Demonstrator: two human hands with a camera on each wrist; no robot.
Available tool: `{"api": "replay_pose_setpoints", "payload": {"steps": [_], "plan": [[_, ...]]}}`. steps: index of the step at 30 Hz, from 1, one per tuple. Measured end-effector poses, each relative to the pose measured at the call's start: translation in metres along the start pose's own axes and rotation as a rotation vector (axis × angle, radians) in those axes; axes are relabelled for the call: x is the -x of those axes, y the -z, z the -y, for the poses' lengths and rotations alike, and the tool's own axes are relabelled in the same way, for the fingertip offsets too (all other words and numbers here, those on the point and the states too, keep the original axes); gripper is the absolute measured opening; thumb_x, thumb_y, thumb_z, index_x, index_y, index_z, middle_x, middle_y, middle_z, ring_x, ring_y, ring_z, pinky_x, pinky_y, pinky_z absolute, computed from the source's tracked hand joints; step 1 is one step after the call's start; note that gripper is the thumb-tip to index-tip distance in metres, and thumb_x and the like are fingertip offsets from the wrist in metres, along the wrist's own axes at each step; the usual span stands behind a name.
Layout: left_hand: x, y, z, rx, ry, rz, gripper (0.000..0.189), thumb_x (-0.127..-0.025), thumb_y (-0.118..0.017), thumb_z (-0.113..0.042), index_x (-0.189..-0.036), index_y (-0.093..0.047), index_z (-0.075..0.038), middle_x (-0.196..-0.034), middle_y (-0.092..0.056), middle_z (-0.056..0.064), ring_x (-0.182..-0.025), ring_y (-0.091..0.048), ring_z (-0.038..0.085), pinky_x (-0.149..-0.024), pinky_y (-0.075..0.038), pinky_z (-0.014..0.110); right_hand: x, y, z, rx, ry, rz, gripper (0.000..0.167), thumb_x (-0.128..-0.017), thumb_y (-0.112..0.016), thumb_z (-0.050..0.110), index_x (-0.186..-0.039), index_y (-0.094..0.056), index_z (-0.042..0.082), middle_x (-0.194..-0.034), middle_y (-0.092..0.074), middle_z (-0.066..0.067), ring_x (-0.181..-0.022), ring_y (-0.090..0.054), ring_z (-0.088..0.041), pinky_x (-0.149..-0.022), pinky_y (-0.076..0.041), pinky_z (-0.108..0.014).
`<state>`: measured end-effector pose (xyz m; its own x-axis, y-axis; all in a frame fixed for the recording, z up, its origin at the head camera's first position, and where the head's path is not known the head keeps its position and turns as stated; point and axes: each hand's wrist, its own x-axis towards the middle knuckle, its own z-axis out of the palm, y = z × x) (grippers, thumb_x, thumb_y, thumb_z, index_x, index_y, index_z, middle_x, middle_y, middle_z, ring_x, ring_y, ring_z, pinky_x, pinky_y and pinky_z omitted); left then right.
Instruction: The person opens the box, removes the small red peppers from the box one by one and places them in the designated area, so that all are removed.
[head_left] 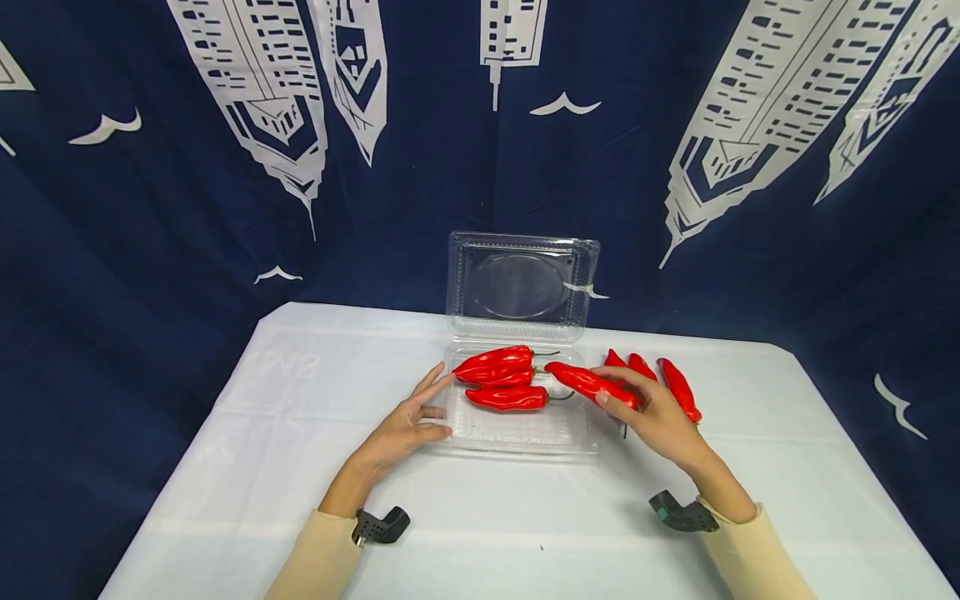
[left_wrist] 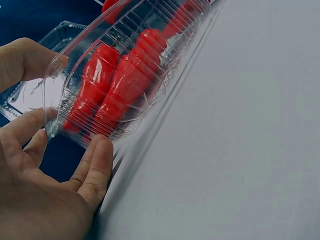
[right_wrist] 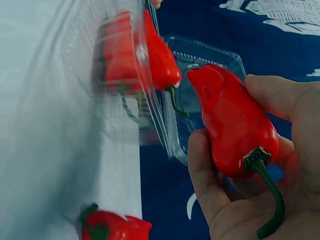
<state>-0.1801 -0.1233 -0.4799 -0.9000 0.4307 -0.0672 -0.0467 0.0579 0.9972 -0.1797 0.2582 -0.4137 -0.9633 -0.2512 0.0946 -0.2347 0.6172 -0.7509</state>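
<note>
We saw the right hand (head_left: 660, 421) curled around a glossy red tapered pepper with a green stem (right_wrist: 235, 125), thumb and fingers closed on it, holding it just above the right edge of the clear ribbed plastic clamshell box (head_left: 521, 429). The left hand (head_left: 408, 421) rested with straight fingers against the box's left wall, gripping nothing. Three smooth red peppers (head_left: 502, 377) lay inside the tray; its transparent lid (head_left: 521, 287) stood upright behind. Three more red peppers (head_left: 678, 385) lay on the white cloth-covered table (head_left: 300, 467) beside the right hand.
</note>
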Motion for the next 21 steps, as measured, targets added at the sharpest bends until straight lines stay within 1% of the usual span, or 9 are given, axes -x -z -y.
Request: {"api": "replay_pose_setpoints", "payload": {"steps": [3,4,6,8,10,15,18,19,21], "plan": [[0.001,0.000,-0.001,-0.001,-0.004,0.001,0.084,-0.085,-0.066,0.003,-0.158,-0.034,-0.023,-0.167,-0.004,-0.019,-0.127,-0.041,0.034,-0.091,-0.048,0.029,0.002,0.005,-0.001,0.019,-0.008,-0.022,0.043,-0.095,-0.068,0.031,-0.136,-0.062,0.017,-0.109,-0.069,-0.011,-0.097,-0.058,-0.025,-0.072,-0.053,-0.024],[0.001,0.000,-0.002,-0.002,-0.005,0.001,0.084,-0.085,-0.066,0.003,-0.158,-0.034,-0.023,-0.167,-0.004,-0.019,-0.127,-0.040,0.034,-0.091,-0.048,0.029,0.002,0.006,-0.001,0.021,-0.012,-0.025,0.043,-0.095,-0.068,0.031,-0.136,-0.061,0.017,-0.107,-0.070,-0.011,-0.097,-0.059,-0.026,-0.073,-0.053,-0.024],[0.001,0.000,-0.002,-0.003,-0.006,0.003,0.084,-0.085,-0.065,0.003,-0.158,-0.033,-0.022,-0.167,-0.004,-0.019,-0.128,-0.040,0.034,-0.090,-0.048,0.028,0.004,0.009,-0.003,0.024,-0.021,-0.033,0.044,-0.096,-0.068,0.032,-0.136,-0.061,0.017,-0.109,-0.070,-0.011,-0.099,-0.059,-0.027,-0.074,-0.053,-0.024],[0.001,0.000,-0.002,-0.001,-0.005,0.004,0.084,-0.084,-0.065,0.003,-0.158,-0.033,-0.022,-0.167,-0.004,-0.019,-0.128,-0.040,0.034,-0.090,-0.048,0.028,0.005,0.011,-0.006,0.020,-0.025,-0.039,0.045,-0.096,-0.067,0.032,-0.137,-0.060,0.016,-0.112,-0.070,-0.012,-0.102,-0.058,-0.029,-0.075,-0.053,-0.025],[0.001,0.000,-0.001,0.001,-0.003,0.005,0.084,-0.084,-0.065,0.003,-0.158,-0.033,-0.022,-0.167,-0.004,-0.019,-0.128,-0.040,0.034,-0.090,-0.048,0.028,0.006,0.013,-0.008,0.012,-0.026,-0.041,0.045,-0.096,-0.066,0.032,-0.138,-0.060,0.014,-0.118,-0.068,-0.015,-0.106,-0.057,-0.030,-0.076,-0.053,-0.025],[0.001,0.000,0.000,0.004,-0.009,0.010,0.084,-0.085,-0.065,0.003,-0.158,-0.032,-0.021,-0.167,-0.003,-0.017,-0.128,-0.040,0.034,-0.090,-0.048,0.028,0.008,0.017,-0.015,-0.025,-0.047,-0.027,0.047,-0.097,-0.066,0.031,-0.140,-0.057,0.013,-0.132,-0.058,-0.019,-0.114,-0.052,-0.035,-0.077,-0.055,-0.025],[0.001,0.001,0.000,0.002,-0.014,0.009,0.084,-0.085,-0.065,0.003,-0.158,-0.032,-0.021,-0.167,-0.004,-0.018,-0.128,-0.040,0.035,-0.089,-0.049,0.027,0.008,0.020,-0.018,-0.035,-0.060,-0.028,0.048,-0.097,-0.066,0.031,-0.141,-0.056,0.013,-0.135,-0.055,-0.020,-0.114,-0.051,-0.036,-0.076,-0.056,-0.027],[0.001,0.001,0.000,0.004,-0.011,0.007,0.084,-0.084,-0.065,0.004,-0.158,-0.033,-0.021,-0.167,-0.004,-0.019,-0.127,-0.040,0.034,-0.089,-0.049,0.026,0.008,0.021,-0.019,-0.034,-0.062,-0.033,0.049,-0.097,-0.066,0.031,-0.141,-0.055,0.013,-0.135,-0.055,-0.020,-0.115,-0.051,-0.037,-0.076,-0.057,-0.027],[0.001,0.001,0.001,0.008,-0.012,0.005,0.084,-0.084,-0.065,0.004,-0.158,-0.033,-0.021,-0.167,-0.004,-0.019,-0.127,-0.040,0.034,-0.088,-0.049,0.025,0.009,0.025,-0.020,-0.024,-0.067,-0.045,0.050,-0.097,-0.065,0.032,-0.143,-0.054,0.013,-0.136,-0.054,-0.021,-0.117,-0.052,-0.039,-0.076,-0.057,-0.026]]}}
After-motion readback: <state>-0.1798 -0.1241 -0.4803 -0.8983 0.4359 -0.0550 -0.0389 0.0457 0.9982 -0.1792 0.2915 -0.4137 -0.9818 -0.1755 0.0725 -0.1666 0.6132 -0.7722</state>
